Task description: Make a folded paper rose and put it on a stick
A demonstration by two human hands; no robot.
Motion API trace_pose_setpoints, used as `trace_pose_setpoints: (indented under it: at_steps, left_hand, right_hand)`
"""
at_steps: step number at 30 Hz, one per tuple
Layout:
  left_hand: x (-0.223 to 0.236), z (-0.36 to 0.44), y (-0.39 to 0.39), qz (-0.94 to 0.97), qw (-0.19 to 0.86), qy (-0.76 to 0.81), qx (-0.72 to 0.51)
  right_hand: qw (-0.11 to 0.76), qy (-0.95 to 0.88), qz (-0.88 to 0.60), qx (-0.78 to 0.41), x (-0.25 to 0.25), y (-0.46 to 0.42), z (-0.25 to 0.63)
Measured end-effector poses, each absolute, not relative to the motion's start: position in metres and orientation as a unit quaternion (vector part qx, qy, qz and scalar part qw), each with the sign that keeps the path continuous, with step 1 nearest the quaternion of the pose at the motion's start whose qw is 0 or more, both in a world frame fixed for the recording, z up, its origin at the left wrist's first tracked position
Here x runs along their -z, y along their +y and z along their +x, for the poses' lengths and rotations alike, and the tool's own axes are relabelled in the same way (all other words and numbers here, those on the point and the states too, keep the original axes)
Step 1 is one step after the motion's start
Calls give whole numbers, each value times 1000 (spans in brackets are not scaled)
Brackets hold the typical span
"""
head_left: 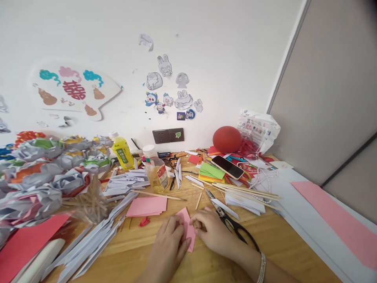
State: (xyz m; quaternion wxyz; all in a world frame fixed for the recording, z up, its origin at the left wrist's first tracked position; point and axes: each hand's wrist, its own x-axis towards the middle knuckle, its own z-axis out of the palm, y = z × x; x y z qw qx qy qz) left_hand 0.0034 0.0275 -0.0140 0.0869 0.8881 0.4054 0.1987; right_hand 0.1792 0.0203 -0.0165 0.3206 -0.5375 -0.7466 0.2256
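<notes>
A narrow folded piece of pink paper [188, 227] lies on the wooden table between my hands. My left hand [170, 240] presses on its left side with curled fingers, the thumb near its lower part. At its right edge my right hand [212, 230] has its fingers bent and pinched together; the fingertips are partly hidden. Black-handled scissors [235, 226] lie just beyond and beside my right hand, partly under that arm. A stack of pink paper sheets [147, 206] is to the left, with a small red scrap [144, 221] in front of it.
White paper strips [97, 236] and paper flowers [38, 181] crowd the left. Behind stand a yellow bottle [122, 151] and a jar of amber liquid [156, 173]. Wooden sticks [244, 188], a phone [227, 167], coloured paper [210, 172] and a red balloon [226, 139] are back right.
</notes>
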Motion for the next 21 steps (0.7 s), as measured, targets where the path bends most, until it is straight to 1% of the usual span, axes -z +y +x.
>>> trace_pose_setpoints:
  at_steps: [9, 12, 14, 17, 19, 21]
  left_hand:
    - [15, -4, 31, 870, 68, 445, -203]
    - [18, -18, 42, 877, 25, 432, -210]
    - [19, -27, 51, 903, -25, 373, -212]
    - [18, -34, 57, 942, -96, 250, -201]
    - [21, -32, 55, 942, -125, 225, -217]
    - [28, -26, 47, 919, -145, 247, -269]
  right_hand:
    - [253, -764, -558, -202, 13, 10, 173]
    - [240, -771, -547, -221, 11, 11, 176]
    - [239, -778, -526, -246, 9, 15, 183]
    - [267, -767, -519, -266, 9, 24, 198]
    - [306, -736, -553, -241, 10, 31, 208]
    - [347, -709, -583, -191, 11, 34, 212]
